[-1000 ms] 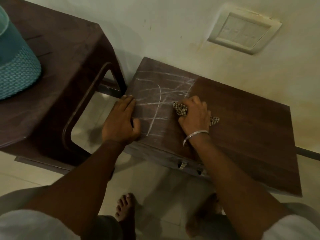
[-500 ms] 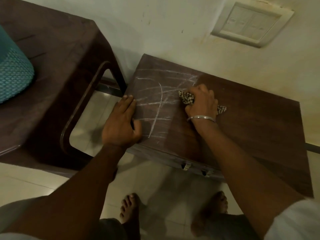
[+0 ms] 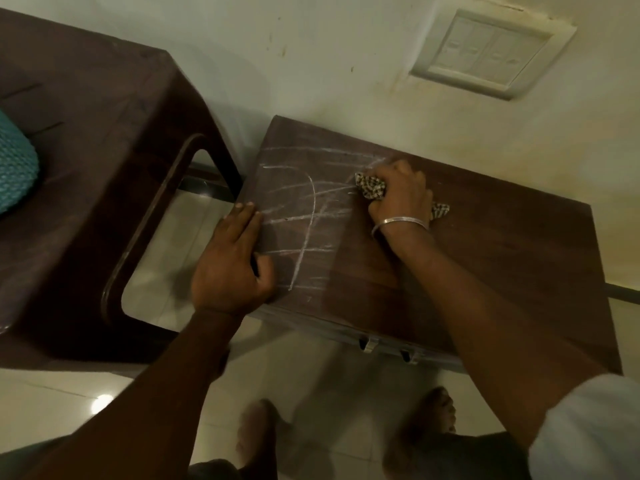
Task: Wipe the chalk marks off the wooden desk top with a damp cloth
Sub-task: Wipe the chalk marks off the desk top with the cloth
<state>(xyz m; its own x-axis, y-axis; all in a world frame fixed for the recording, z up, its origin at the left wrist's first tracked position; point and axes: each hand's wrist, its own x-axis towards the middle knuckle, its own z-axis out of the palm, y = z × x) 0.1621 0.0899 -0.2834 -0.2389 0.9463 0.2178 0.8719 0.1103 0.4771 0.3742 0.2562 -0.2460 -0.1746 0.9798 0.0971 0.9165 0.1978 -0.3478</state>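
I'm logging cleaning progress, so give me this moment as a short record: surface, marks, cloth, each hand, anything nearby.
surface: dark brown wooden desk top
marks: white chalk marks across its left part; right part looks clean
cloth: crumpled checked cloth, pressed on the desk at the marks' right edge
right hand: grips the cloth
left hand: flat on the desk's left edge, fingers straight
nearby: dark brown stool on the left

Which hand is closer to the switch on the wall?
Right. The right hand, gripping the cloth, is below the wall switch; the left hand rests farther away on the desk's left edge.
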